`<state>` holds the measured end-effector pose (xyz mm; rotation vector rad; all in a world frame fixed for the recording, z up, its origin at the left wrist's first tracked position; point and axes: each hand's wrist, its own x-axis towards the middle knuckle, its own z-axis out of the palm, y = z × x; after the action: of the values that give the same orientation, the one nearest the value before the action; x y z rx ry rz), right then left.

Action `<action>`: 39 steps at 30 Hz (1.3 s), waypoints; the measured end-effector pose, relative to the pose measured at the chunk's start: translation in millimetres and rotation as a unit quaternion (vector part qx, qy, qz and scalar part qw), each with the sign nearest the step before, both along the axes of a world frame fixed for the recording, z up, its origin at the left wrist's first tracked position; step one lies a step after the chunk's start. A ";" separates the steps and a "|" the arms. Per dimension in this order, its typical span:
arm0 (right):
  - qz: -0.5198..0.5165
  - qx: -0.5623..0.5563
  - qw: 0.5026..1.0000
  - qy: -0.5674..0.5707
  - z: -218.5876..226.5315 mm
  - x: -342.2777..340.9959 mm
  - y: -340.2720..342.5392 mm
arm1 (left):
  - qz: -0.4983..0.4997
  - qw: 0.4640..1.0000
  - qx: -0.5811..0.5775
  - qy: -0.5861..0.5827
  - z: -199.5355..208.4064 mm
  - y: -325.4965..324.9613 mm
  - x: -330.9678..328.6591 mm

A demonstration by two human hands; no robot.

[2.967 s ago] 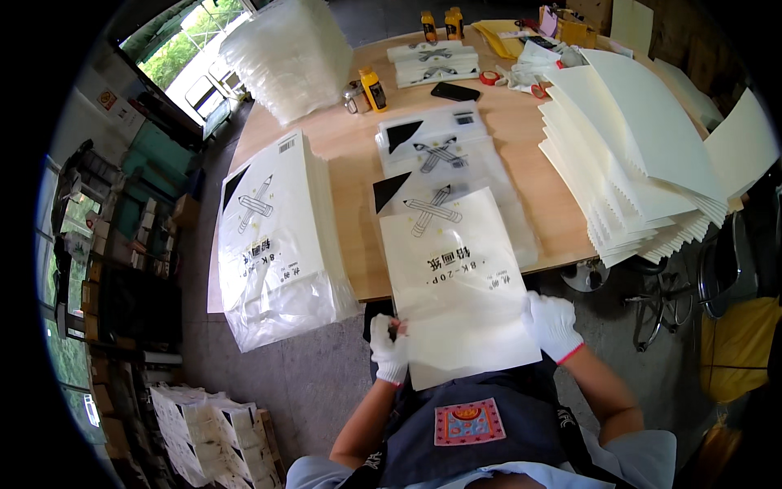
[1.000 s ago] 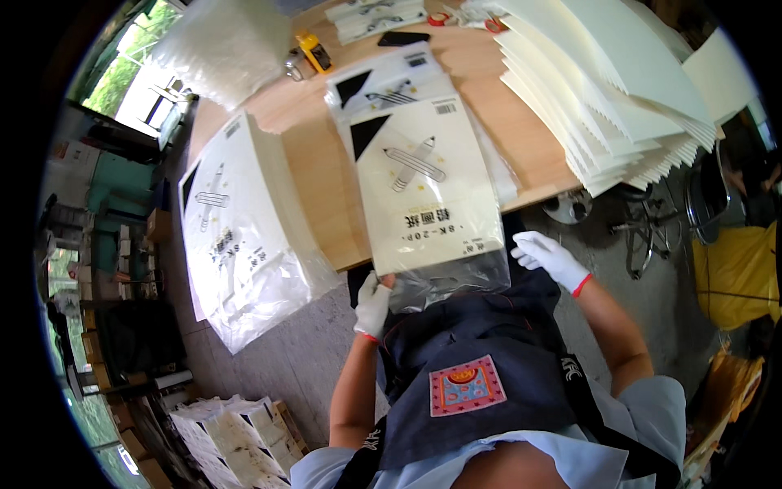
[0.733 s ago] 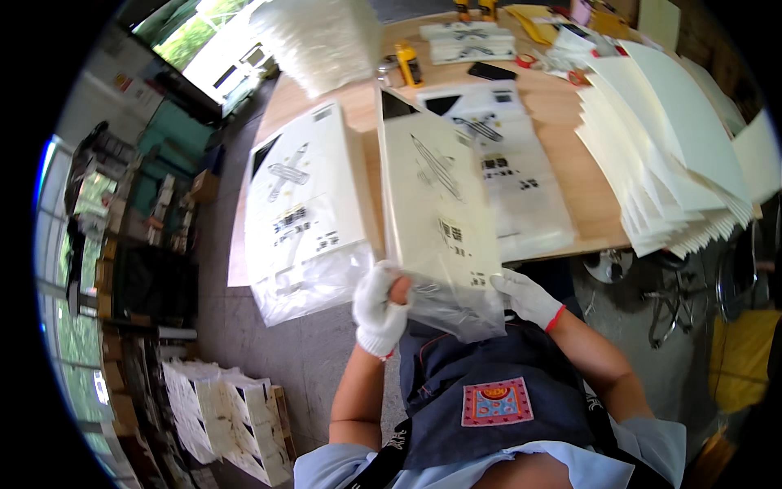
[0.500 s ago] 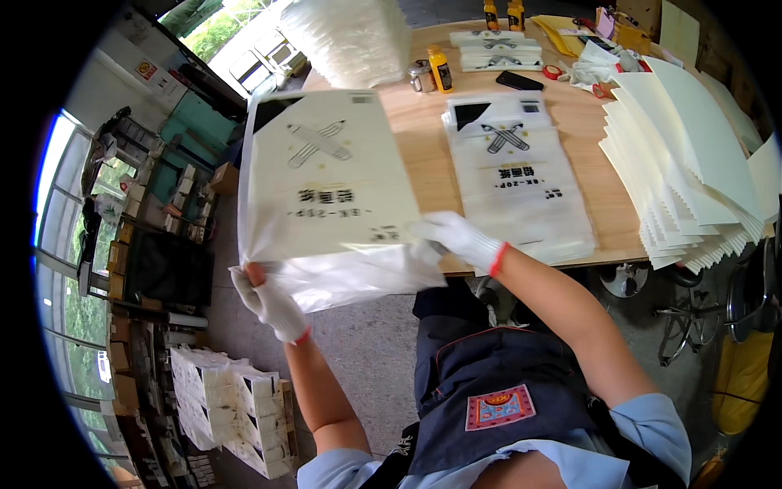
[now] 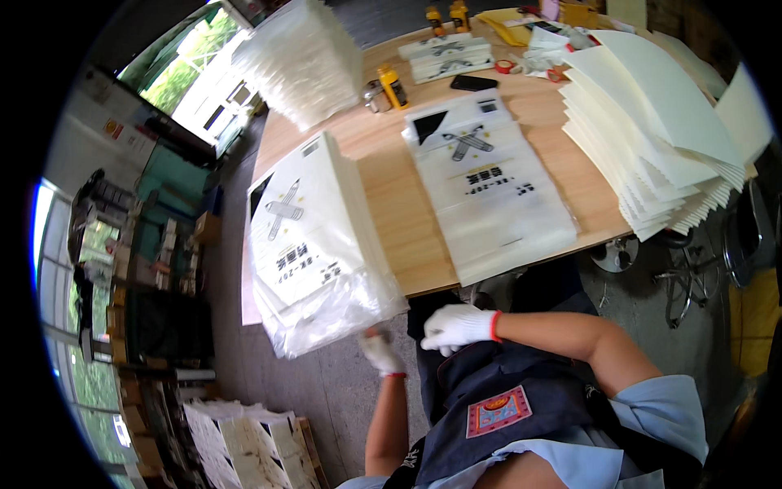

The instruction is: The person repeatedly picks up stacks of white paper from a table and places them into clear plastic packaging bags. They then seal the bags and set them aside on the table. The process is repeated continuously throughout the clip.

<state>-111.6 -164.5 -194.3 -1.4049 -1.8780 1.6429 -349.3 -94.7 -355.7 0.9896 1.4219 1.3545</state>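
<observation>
White-gloved, the left hand is just beside the filled bags, which overhang the front edge of the table; its finger spacing cannot be told. The right hand has fingers curled narrow. Flat bags lie centrally, bounded by a phone behind and a paper stack at right.

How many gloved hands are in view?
2: the left hand just below the bagged stack's near right corner, the right hand by the dark apron.
</observation>
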 end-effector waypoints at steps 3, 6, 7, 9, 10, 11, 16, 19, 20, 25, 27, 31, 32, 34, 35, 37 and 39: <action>-0.105 -0.132 0.985 0.035 -36.9 36.2 -45.4 | -0.330 0.910 0.154 0.199 51.5 -40.6 104.7; -0.186 -0.142 0.971 0.049 -47.1 61.4 -73.1 | -0.398 0.828 0.239 0.315 94.1 -28.9 187.1; -0.205 -0.135 0.968 0.059 -45.5 64.1 -77.4 | -0.406 0.814 0.239 0.340 103.0 -19.6 214.0; -0.249 -0.118 0.958 0.077 -43.3 69.1 -84.3 | -0.388 0.794 0.289 0.369 113.0 0.4 262.9; -0.259 -0.105 0.956 0.088 -42.8 70.7 -86.6 | -0.399 0.767 0.300 0.404 109.4 9.0 278.9; -0.266 -0.106 0.954 0.086 -42.8 70.8 -89.0 | -0.408 0.739 0.309 0.439 100.6 18.6 291.6; -0.292 -0.125 0.945 0.084 -49.9 74.7 -105.9 | -0.479 0.691 0.254 0.479 85.8 41.6 314.3; -0.307 -0.137 0.936 0.103 -58.8 82.0 -114.6 | -0.489 0.712 0.208 0.459 94.6 39.3 315.1; -0.312 -0.140 0.933 0.112 -61.0 83.0 -115.3 | -0.487 0.719 0.200 0.453 92.7 40.5 314.4; -0.362 -0.029 0.915 0.175 -53.9 99.7 -108.4 | -0.475 0.718 0.277 0.428 111.5 42.7 307.4; -0.433 -0.035 0.861 0.264 -53.2 116.1 -99.6 | -0.471 0.716 0.317 0.406 122.8 43.4 304.3; -0.556 -0.033 0.789 0.259 -40.7 149.0 -55.9 | -0.478 0.698 0.336 0.414 141.8 46.2 302.7; -0.567 0.074 0.772 0.277 -34.9 148.9 -39.6 | -0.486 0.704 0.331 0.398 143.1 44.7 303.6; -0.594 0.169 0.748 0.242 -43.1 158.3 -16.1 | -0.474 0.716 0.333 0.390 147.2 42.0 307.7; -0.618 0.158 0.746 0.190 -66.8 172.4 -6.1 | -0.455 0.720 0.344 0.396 151.2 38.5 314.7; -0.606 0.135 0.784 -0.007 -76.8 182.5 -7.4 | -0.450 0.808 0.251 0.284 157.1 45.4 314.1; -0.504 0.112 0.804 -0.295 -54.7 183.3 -27.3 | -0.440 0.897 0.034 0.018 171.0 69.4 301.0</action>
<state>71.7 -191.8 -249.0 -2.3563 -1.0343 0.4640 -48.3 -25.2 -184.7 1.4651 0.7578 0.7007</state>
